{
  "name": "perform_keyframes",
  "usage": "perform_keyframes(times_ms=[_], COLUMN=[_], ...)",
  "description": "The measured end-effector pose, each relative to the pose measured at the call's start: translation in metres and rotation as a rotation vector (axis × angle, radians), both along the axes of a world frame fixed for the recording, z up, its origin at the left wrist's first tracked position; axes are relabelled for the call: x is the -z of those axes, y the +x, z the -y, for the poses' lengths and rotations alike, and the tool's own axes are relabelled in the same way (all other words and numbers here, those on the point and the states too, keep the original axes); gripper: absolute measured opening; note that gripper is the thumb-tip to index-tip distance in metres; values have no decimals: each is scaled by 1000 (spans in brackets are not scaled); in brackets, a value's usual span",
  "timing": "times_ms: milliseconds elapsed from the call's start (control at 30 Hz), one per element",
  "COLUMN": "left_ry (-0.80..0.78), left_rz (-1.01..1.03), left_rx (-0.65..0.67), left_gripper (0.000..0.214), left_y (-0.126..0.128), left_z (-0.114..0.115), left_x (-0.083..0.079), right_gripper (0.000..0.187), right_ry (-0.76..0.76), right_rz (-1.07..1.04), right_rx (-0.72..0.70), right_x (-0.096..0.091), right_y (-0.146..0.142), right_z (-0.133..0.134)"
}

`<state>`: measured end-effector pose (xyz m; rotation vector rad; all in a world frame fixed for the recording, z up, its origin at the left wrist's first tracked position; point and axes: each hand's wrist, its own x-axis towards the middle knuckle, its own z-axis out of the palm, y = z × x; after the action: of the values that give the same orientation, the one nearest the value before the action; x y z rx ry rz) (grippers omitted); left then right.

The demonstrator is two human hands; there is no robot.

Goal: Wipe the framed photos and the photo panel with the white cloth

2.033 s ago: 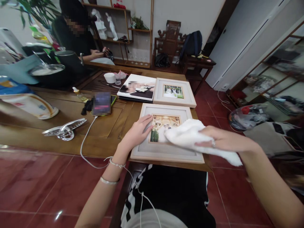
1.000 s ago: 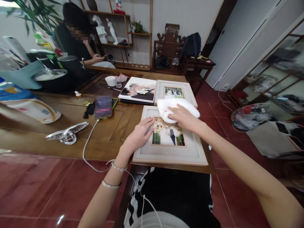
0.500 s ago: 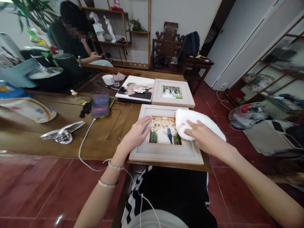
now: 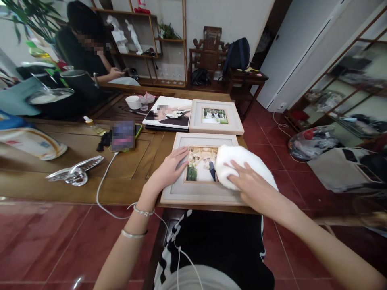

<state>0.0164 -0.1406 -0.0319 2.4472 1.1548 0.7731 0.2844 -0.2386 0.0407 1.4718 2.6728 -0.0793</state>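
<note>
A light wooden picture frame (image 4: 208, 196) lies flat at the table's near edge, with a photo of a couple in its middle. My left hand (image 4: 172, 169) rests on the frame's left side, fingers stretched out toward the photo. Under my right hand (image 4: 248, 181) is a fluffy white cloth (image 4: 242, 155), pressed onto the right part of the frame. The cloth covers the photo's right edge and hangs past the frame's right side. Behind it lies a second picture frame (image 4: 236, 123), beside a photo album (image 4: 172, 112).
On the wooden table (image 4: 133, 181) are a phone (image 4: 122, 135) with a white cable, a clear butterfly-shaped ornament (image 4: 75, 171), a white bowl (image 4: 133, 102) and a detergent bottle (image 4: 33, 141). A person (image 4: 90, 52) sits across the table, hand on a phone.
My right hand has slid the white cloth toward me and slightly left, covering more of the photo's right side. My left hand stays on the frame. The whole view has shifted slightly.
</note>
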Motion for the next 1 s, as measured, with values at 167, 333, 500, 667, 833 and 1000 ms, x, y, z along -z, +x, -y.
perform_keyframes(times_ms=[167, 333, 500, 667, 833, 1000], left_ry=[-21, -9, -11, 2, 7, 11], left_rz=[-5, 7, 8, 3, 21, 26], left_rx=[5, -4, -10, -16, -8, 1], left_gripper=[47, 46, 45, 45, 45, 45], left_y=[0, -1, 0, 0, -1, 0], left_z=[0, 0, 0, -1, -1, -1], left_x=[-2, -2, 0, 2, 4, 4], right_gripper=[53, 52, 46, 47, 46, 47], right_ry=[238, 392, 320, 225, 113, 90], right_rz=[-31, -31, 44, 146, 167, 67], right_rx=[110, 169, 111, 30, -40, -118], right_x=[22, 31, 35, 24, 9, 5], right_y=[4, 6, -3, -13, -22, -29], right_z=[-58, -100, -97, -51, 11, 47])
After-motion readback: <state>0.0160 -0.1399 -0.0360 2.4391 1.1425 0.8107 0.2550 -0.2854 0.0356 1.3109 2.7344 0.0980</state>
